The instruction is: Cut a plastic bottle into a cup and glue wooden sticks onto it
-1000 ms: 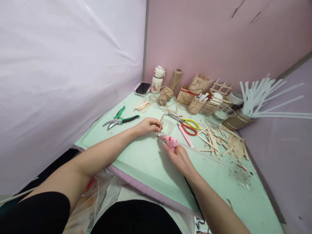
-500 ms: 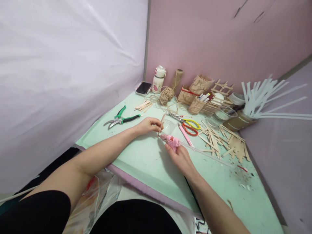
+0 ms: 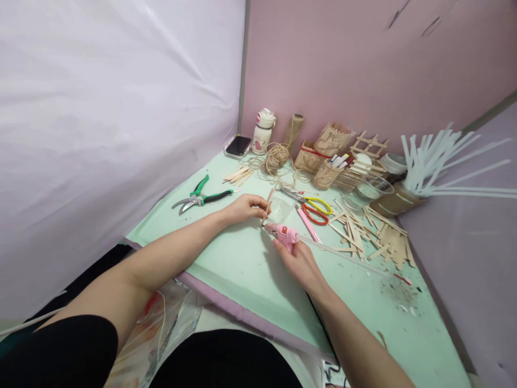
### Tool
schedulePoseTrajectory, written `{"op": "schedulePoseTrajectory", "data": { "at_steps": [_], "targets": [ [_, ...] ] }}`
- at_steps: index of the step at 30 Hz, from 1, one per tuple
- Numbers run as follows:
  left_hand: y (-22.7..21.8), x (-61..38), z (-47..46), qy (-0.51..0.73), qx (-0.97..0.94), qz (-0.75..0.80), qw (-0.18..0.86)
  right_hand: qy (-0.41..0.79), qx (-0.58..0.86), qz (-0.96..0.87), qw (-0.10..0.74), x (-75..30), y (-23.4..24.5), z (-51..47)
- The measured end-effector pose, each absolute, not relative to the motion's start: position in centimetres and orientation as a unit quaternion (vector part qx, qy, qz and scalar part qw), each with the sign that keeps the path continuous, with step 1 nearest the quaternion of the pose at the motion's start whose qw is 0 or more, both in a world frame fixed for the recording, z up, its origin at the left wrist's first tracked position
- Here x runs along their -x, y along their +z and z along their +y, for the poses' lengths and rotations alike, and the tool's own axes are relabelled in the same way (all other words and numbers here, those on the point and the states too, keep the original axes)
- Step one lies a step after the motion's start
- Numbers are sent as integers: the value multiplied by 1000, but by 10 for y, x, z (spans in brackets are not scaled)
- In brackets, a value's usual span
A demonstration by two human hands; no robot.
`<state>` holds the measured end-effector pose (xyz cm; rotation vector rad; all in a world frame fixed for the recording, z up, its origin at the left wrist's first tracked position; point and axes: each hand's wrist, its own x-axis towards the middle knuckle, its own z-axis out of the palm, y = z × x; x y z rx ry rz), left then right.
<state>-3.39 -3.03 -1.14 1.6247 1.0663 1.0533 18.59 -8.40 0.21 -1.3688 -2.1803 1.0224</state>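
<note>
My left hand (image 3: 250, 207) pinches a thin wooden craft stick (image 3: 267, 210), which stands tilted over the table. Wrapped round the handle of a pink hot glue gun (image 3: 284, 234) is my right hand (image 3: 301, 262). The gun's nozzle points left, at the lower end of the stick; whether they touch I cannot tell. A long clear glue stick (image 3: 343, 254) trails from the back of the gun. Just behind the nozzle lies a clear plastic piece (image 3: 281, 210). Scissors (image 3: 311, 207) with yellow and red handles and a pink pen-like tool (image 3: 309, 225) lie beyond the gun.
Green-handled pruning shears (image 3: 197, 198) lie left. Along the back stand a phone (image 3: 238, 145), a bottle (image 3: 263, 132), a twine ball (image 3: 277, 157) and wooden-stick containers (image 3: 326, 173). Loose craft sticks (image 3: 355, 231) and a holder of white glue sticks (image 3: 398, 199) are at right.
Almost nothing differs. Both hands keep their places, with the stick and the glue gun held as before; the view has shifted very slightly.
</note>
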Motion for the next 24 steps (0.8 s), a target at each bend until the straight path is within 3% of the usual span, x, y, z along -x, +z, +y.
{"op": "schedulePoseTrajectory", "data": {
  "at_steps": [24],
  "targets": [
    [-9, 34, -31, 454, -607, 438, 483, 361, 478, -776, 201, -184, -4, -82]
  ]
}}
